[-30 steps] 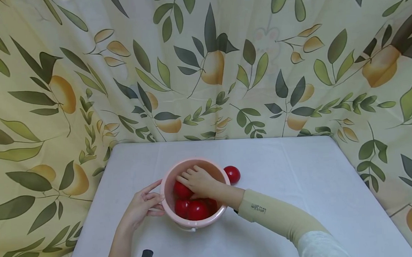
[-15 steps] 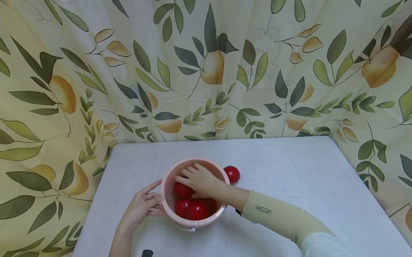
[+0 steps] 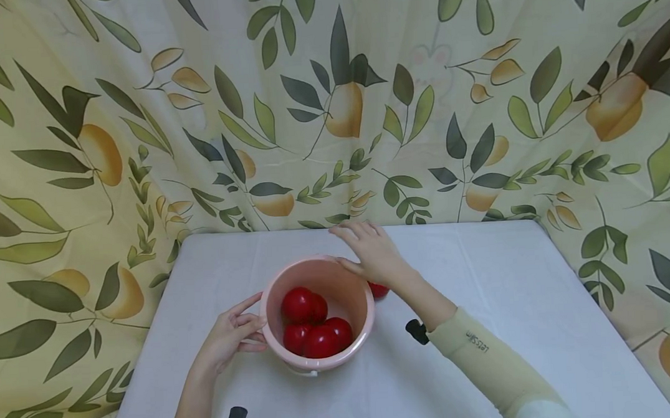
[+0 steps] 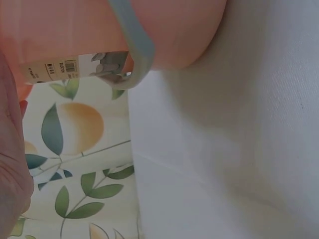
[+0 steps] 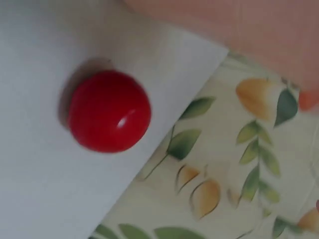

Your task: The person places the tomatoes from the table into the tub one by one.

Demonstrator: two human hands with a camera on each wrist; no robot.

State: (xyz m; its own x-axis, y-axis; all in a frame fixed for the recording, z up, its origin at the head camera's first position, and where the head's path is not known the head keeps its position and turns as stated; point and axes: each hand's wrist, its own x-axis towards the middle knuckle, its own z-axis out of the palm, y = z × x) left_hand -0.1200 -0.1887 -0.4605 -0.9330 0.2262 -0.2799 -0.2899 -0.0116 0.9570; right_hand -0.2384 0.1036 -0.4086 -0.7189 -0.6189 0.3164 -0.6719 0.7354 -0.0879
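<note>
A pink bucket (image 3: 362,323) stands on the white table with several glossy, round red things like apples (image 3: 321,342) in its lower part. My left hand (image 3: 225,338) touches the bucket's left side, its fingers fairly straight against the outer wall near the rim. Over the far right rim is my right hand (image 3: 373,254), fingers stretched out and thumb right at the rim, holding nothing. Partly hidden under that hand, one more red apple-like thing (image 3: 380,290) lies on the table; the right wrist view shows this red round thing (image 5: 109,111) whole.
The bucket's pale handle (image 4: 137,45) hangs down at its near side, beside a printed label (image 4: 65,69). A leaf-and-fruit patterned curtain (image 3: 308,110) rises behind the table (image 3: 484,277) and at both sides. Dark wrist-worn devices (image 3: 417,332) show at both wrists.
My right hand has lifted out of the bucket and moved up and right to the far rim, uncovering the red things inside. The left hand and bucket have stayed put.
</note>
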